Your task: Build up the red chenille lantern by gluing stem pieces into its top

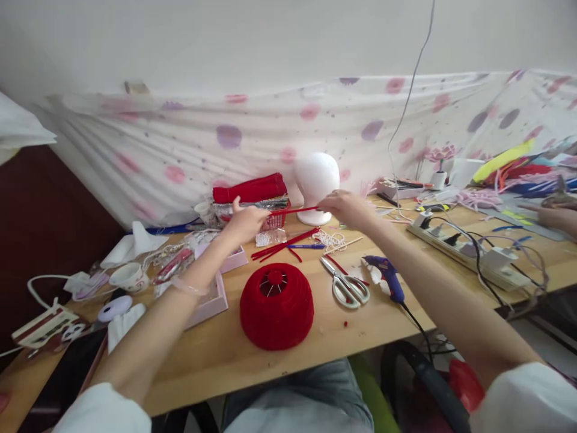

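Left hand [247,225]: fingertips clamped on left end of strip [295,210]; raised over back half of table [202,367]; clear band [188,287] round wrist.
Right hand [345,207]: fingertips clamped on right end of same strip, in front of foam head [319,174].
Strip: red, thin, nearly straight between both hands, just off level; above loose strips [285,243].
Red dome [276,322]: on table near front edge, centred below hands; round, fuzzy, with hole on top showing thin spokes and red knob.
Loose strips: in a small criss-cross pile behind dome, next to blue pen [307,246].
Scissors [347,287]: right of dome, aimed away from person, over another red strip; blades slightly parted.
Glue gun [385,273]: blue, right of scissors, on its side, with black cord running off front edge.
Foam head: white, upright at back, by patterned sheet [265,129].
Basket [274,222]: red, left of foam head, under red bundle [249,188] and silvery packets.
Beads: white string [332,240] right of pen; clear bag [270,237] near basket.
Left side: pale box [215,302] beside dome, cup [129,276] farther out amid clutter.
Right side: power strip [471,257] with plugs in; co-worker's hand [550,218] at far edge, can't tell what, if anything, in grip.
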### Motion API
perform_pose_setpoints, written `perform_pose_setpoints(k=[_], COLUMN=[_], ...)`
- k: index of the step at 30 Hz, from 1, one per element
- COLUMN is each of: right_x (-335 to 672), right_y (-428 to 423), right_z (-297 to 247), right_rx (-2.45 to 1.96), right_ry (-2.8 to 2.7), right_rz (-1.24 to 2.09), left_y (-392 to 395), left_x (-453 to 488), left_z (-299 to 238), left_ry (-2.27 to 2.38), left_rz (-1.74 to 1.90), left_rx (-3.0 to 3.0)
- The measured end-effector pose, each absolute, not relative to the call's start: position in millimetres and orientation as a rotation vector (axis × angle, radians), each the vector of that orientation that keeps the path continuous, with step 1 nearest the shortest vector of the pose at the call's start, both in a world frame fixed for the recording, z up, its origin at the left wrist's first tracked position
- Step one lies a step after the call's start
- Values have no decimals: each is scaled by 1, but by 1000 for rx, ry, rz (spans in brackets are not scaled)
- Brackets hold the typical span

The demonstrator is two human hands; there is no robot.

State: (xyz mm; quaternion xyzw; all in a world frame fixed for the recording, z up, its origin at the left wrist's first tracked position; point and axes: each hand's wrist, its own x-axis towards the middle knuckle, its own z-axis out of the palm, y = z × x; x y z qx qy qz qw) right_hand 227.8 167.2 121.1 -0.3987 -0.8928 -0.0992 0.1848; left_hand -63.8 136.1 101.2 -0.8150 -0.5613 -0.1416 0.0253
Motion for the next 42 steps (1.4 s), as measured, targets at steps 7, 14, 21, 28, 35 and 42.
perform_pose_setpoints(k=[7, 14, 21, 28, 35, 42], right_x=[285, 220, 157, 173, 191, 165], right_y=[149, 123, 99, 111, 112, 103], right_z=[119, 109, 92, 78, 66, 46], right_rx=[-1307, -1050, -839, -927, -1089, -1146], right_ry=[-2122, -2226, -2452, -2347, -2146, -2071], right_rz=[-395, -256, -40, 88, 316, 653], left_y=[104, 94, 74, 64, 32, 9], left_x=[-125, -86, -44, -86, -136, -90], left_z=[96, 80, 88, 94, 77, 35], left_ry=[-1994, -1950, -1705, -1829, -2235, -2077], left_rz=[-507, -564, -671, -821, -1361, -1712], left_rx=[-2380, -2455, -2675, -2628, -1956, -2271])
